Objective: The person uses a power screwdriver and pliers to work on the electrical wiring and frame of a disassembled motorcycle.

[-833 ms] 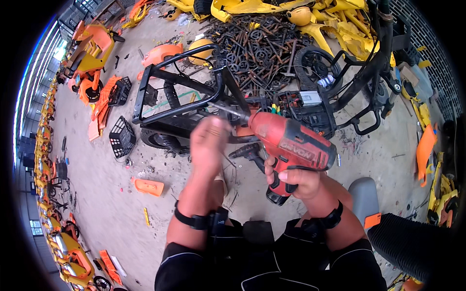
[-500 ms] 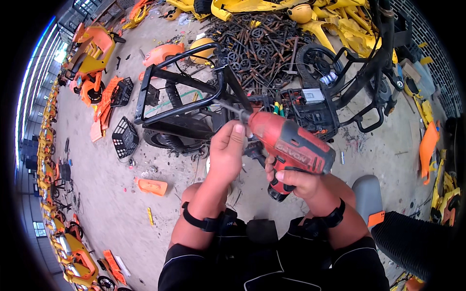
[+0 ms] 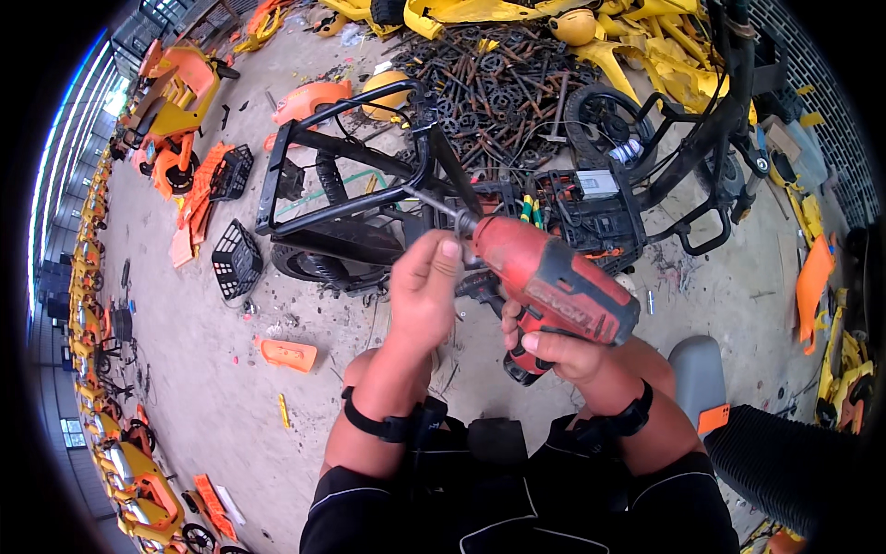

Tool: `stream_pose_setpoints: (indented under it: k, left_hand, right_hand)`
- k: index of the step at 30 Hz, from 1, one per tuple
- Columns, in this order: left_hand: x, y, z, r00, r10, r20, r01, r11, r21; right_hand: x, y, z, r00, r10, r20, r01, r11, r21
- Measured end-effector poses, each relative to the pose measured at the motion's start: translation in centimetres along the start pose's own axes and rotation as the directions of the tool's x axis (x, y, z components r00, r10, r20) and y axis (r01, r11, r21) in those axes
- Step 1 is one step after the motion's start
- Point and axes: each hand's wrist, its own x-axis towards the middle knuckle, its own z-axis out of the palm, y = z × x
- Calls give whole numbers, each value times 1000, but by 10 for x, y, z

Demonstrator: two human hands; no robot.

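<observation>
My right hand (image 3: 563, 351) grips the handle of a red and black cordless driver (image 3: 544, 277), with a long metal bit (image 3: 434, 203) pointing up-left. My left hand (image 3: 425, 286) is closed just below the bit, beside the tool's nose; what is inside its fingers I cannot make out. Beyond both hands stands a stripped black scooter frame (image 3: 341, 217) with an opened compartment of wires and electronics (image 3: 591, 212). A second, dark power tool (image 3: 475, 288) lies partly hidden behind the red one.
A heap of rusty metal parts (image 3: 489, 102) and yellow panels (image 3: 637, 46) lies behind the frame. A black crate (image 3: 235, 258) and orange piece (image 3: 288, 351) are on the left floor, scooters (image 3: 138, 480) beyond. At right are a grey seat (image 3: 697, 365) and orange phone-shaped object (image 3: 713, 417).
My left hand has shifted right and a little down from its blurred, raised position to beside the driver's nose. The driver has tilted slightly, still held in my right hand.
</observation>
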Motion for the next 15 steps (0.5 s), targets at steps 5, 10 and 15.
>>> stream_pose_setpoints:
  k: [5,10,15]
  left_hand:
    - [13,-7,-29,997,-75,33,77,995,-58]
    - [16,-8,-23,999,-44,-10,44,998,-42]
    - [-1,-10,6,1000,-3,13,3,999,39]
  right_hand:
    - [-1,-1,2,999,49,-11,-45,973,225]
    - [0,-3,3,998,59,-38,-48,964,261]
    - [0,-2,4,996,70,-60,-55,973,223]
